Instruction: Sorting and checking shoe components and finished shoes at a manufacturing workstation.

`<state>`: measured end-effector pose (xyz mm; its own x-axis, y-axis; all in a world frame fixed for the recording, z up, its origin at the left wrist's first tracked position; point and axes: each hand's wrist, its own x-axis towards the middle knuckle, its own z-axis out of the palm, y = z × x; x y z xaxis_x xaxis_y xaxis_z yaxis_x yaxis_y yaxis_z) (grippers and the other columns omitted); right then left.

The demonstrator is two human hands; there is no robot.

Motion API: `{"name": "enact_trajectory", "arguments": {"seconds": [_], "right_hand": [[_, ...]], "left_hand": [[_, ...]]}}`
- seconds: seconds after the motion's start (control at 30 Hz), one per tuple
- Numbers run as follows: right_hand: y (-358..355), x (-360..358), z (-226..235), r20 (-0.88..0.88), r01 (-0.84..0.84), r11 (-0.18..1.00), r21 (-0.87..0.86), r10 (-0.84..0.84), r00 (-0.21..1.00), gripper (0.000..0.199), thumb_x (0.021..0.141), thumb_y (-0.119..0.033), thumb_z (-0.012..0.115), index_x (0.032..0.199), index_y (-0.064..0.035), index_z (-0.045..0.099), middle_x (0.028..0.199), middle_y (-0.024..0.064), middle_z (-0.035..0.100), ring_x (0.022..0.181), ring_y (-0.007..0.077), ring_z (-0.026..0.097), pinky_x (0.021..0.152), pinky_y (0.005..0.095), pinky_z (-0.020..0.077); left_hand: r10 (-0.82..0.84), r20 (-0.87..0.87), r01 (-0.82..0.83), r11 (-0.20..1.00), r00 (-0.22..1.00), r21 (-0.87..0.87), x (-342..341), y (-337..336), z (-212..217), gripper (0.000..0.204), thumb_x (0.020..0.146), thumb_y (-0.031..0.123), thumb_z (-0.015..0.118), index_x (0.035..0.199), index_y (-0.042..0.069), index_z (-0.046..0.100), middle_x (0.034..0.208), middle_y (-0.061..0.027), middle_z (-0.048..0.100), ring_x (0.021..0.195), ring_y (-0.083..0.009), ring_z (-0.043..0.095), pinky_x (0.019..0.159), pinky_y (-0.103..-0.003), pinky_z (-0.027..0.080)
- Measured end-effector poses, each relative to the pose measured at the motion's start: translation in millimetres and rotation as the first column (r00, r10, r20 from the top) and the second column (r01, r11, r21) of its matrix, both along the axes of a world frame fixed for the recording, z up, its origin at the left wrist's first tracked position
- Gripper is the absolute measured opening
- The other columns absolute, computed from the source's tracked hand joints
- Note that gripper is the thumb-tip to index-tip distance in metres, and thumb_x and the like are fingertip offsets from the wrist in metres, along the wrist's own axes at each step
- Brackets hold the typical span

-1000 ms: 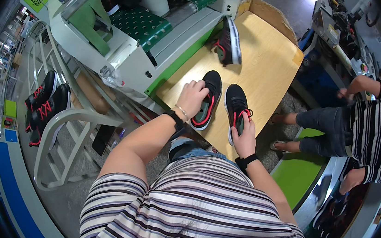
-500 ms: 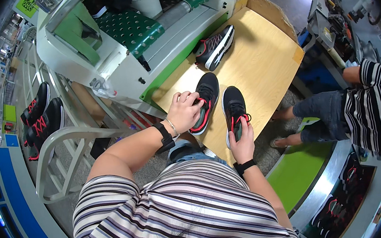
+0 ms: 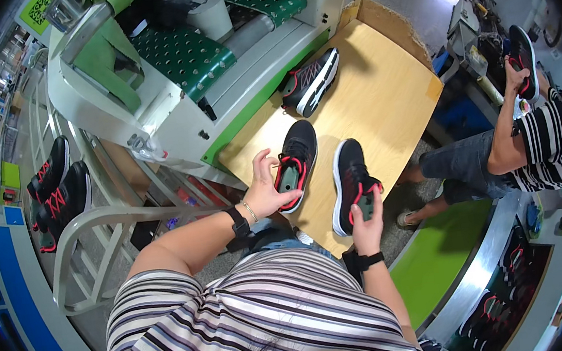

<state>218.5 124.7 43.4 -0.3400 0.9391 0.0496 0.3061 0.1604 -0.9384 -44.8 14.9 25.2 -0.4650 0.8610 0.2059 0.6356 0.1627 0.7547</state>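
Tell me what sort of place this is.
Likely a shoe factory: a machine with a green belt stands beside a tan table bearing black shoes, and a co-worker holds up a similar shoe.

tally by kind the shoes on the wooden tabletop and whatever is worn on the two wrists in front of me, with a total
Shoes: 3 (left shoe, right shoe, far shoe)
Black wristbands: 2 (left band, right band)
Bracelet: 1
Total: 6
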Motion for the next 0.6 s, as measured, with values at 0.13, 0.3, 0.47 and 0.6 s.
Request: {"name": "enact_trajectory", "arguments": {"seconds": [0.13,0.3,0.47,0.6], "right_hand": [[13,5,1,0.097,0.093,0.992,0.090,-0.102,0.990,0.069,0.090,-0.006,0.068,0.153,-0.0031,0.038,0.148,0.0286,0.046,0.139,0.0388,0.044,0.115,0.0415,0.0346],[13,-15,-18,0.370,0.076,0.981,0.178,-0.139,0.919,0.072,0.092,-0.011,0.066,0.156,-0.0101,0.033,0.143,0.0339,0.041,0.135,0.0515,0.038,0.113,0.0502,0.0339],[12,-13,-16,0.357,0.071,0.960,0.271,-0.169,0.919,0.069,0.091,-0.014,0.067,0.154,-0.0109,0.038,0.143,0.0314,0.042,0.132,0.0497,0.041,0.112,0.0509,0.0344],[13,-9,-23,0.406,0.067,0.967,0.247,-0.166,0.899,0.073,0.089,-0.013,0.067,0.155,-0.0089,0.035,0.146,0.0329,0.037,0.134,0.0507,0.040,0.112,0.0515,0.0343]], "left_hand": [[0.052,0.287,-0.021,0.994,0.957,-0.110,37,30,-33,0.112,0.073,0.022,0.080,0.155,-0.003,0.009,0.145,-0.0333,0.032,0.136,-0.0487,0.038,0.118,-0.045,0.032],[-0.393,0.445,0.546,0.786,0.804,-0.292,61,89,-8,0.116,0.078,0.046,0.082,0.159,0.003,0.011,0.147,-0.0326,0.034,0.140,-0.0419,0.035,0.118,-0.044,0.031],[0.166,0.182,-0.093,0.930,0.969,-0.356,-82,191,30,0.126,0.066,0.069,0.082,0.159,0.010,0.021,0.158,-0.0268,0.030,0.137,-0.0398,0.044,0.107,-0.045,0.044],[0.308,0.136,-0.160,0.766,0.942,-0.623,-94,229,-10,0.136,0.063,0.048,0.088,0.162,0.035,-0.004,0.166,-0.0234,0.008,0.149,-0.0473,0.021,0.117,-0.063,0.024]]}}
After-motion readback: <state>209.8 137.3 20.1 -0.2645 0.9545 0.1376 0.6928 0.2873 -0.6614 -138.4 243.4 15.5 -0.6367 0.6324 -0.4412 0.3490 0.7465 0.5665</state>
